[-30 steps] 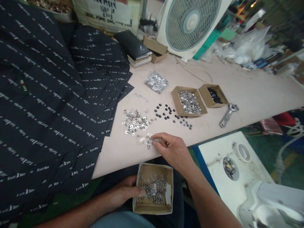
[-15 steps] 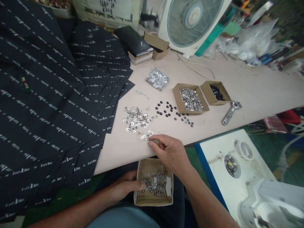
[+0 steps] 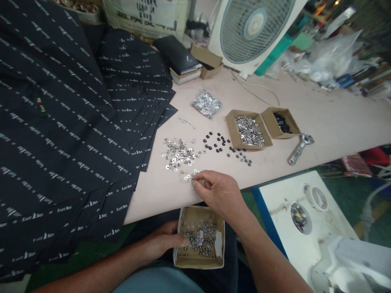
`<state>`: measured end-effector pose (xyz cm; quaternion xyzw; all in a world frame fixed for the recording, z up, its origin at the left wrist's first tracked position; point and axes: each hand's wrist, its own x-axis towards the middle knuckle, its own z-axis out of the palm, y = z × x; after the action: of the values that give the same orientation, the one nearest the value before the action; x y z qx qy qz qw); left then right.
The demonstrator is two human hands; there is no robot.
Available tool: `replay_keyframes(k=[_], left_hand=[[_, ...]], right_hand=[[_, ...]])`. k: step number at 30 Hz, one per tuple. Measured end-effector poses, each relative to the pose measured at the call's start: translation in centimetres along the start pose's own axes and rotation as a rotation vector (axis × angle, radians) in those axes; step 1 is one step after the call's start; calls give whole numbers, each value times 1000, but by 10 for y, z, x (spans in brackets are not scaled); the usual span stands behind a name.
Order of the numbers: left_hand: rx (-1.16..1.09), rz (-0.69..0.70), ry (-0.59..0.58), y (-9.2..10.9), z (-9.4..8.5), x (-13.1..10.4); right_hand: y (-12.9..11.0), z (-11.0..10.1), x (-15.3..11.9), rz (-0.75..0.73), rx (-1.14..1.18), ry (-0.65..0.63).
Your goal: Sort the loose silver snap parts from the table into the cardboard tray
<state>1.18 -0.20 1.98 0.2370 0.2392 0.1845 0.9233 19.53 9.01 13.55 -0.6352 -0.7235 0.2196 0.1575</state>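
Note:
My left hand (image 3: 166, 243) grips the left wall of a small cardboard box (image 3: 200, 262) at the table's front edge, its thumb over the rim. Small silver metal snap fasteners (image 3: 201, 238) lie loose inside this box. Just beyond it, my right hand (image 3: 218, 191) is at the tabletop with thumb and forefinger pinched on a small metal snap fastener (image 3: 193, 181); the fingers partly cover it. A few silver pieces (image 3: 187, 177) lie left of those fingertips. Farther back is a larger scatter of silver snap fasteners (image 3: 180, 154), with black round caps (image 3: 216, 145) to its right.
Beyond the caps stand a box of silver pieces (image 3: 249, 130) and a box of black pieces (image 3: 282, 122). A clear bag of metal parts (image 3: 207, 104), a metal tool (image 3: 301, 148) and a fan (image 3: 253, 28) are farther off. Dark printed fabric (image 3: 70, 134) covers the left; a white machine (image 3: 305, 215) stands right.
The whole view has shifted slightly, with the table things now a little lower and to the right. Both hands keep nearly the same pose, the right still pinching at the small pieces.

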Motion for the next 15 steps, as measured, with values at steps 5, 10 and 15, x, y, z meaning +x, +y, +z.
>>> replay_keyframes(k=[5, 10, 15], left_hand=[[-14, 11, 0, -1, 0, -1], [-36, 25, -31, -1, 1, -1], [-139, 22, -183, 6, 8, 5]], right_hand=[[-4, -1, 5, 52, 115, -13], [6, -13, 6, 329, 899, 0], [34, -52, 23, 347, 1406, 171]])
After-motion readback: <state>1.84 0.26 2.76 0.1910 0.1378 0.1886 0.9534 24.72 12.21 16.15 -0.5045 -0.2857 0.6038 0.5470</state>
